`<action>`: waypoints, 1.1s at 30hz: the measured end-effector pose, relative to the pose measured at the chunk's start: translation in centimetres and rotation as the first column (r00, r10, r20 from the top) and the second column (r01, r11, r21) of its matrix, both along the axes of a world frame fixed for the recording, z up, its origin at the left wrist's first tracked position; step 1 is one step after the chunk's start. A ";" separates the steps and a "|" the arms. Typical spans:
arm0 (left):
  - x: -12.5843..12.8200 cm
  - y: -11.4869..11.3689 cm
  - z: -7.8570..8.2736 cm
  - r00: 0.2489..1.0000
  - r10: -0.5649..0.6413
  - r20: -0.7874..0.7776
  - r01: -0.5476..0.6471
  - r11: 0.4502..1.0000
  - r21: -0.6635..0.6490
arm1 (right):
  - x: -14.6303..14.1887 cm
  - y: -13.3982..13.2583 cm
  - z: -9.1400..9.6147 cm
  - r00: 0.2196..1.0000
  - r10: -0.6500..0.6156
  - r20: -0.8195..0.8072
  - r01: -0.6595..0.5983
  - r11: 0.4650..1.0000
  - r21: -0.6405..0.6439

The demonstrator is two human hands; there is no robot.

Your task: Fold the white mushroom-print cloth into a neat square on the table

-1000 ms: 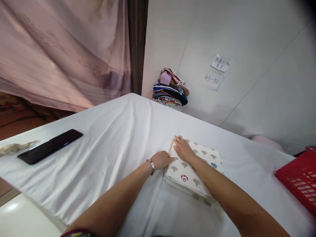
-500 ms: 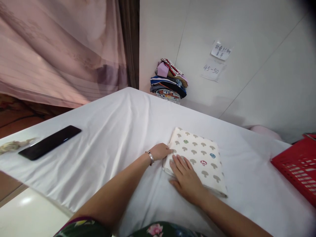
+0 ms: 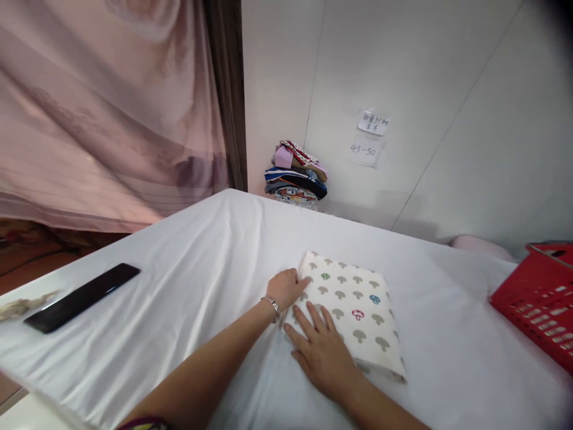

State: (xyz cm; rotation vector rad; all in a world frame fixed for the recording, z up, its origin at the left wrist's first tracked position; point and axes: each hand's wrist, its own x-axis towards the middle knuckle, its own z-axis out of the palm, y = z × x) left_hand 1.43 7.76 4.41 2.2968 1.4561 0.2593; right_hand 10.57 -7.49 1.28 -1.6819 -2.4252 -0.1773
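Observation:
A folded cream cloth with a mushroom print [image 3: 353, 307] lies on the white sheet [image 3: 197, 275] in front of me. My left hand [image 3: 289, 288], a bracelet at its wrist, rests curled against the cloth's left edge, its fingertips tucked at the fold. My right hand [image 3: 321, 349] lies flat, fingers spread, on the near left corner of the cloth and presses it down. Neither hand lifts the cloth.
A black flat device [image 3: 80, 297] lies on the sheet at the left, with a crumpled beige scrap [image 3: 22, 306] beside it. A red plastic basket [image 3: 539, 304] stands at the right edge. A stack of folded clothes [image 3: 295, 176] sits against the wall. Pink curtain at left.
My right hand slid from the far left corner of the cloth back to its near left corner. The left hand stayed at the cloth's left edge.

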 end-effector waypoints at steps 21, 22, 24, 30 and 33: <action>4.3 1.9 0.7 0.999 0.011 -0.039 -0.004 0.987 0.159 | 0.5 0.0 0.2 0.988 0.066 -0.138 -0.070 0.997 -0.026; 4.6 1.5 0.7 0.998 -0.047 -0.032 0.054 0.966 0.251 | 0.5 0.0 0.2 0.988 0.067 -0.142 -0.071 0.997 -0.027; 5.1 0.8 0.2 0.981 -0.186 -0.061 0.196 0.914 0.356 | 0.5 0.0 0.2 0.987 0.062 -0.150 -0.066 0.998 -0.024; 5.2 0.8 -2.1 0.954 -0.262 -0.147 0.283 0.948 0.145 | 0.4 -0.2 0.7 0.985 0.037 -0.166 -0.043 0.999 -0.032; 5.1 1.2 -2.5 0.955 -0.262 -0.142 0.284 0.944 0.166 | 0.4 -0.7 1.2 0.981 0.026 -0.194 -0.044 0.995 -0.084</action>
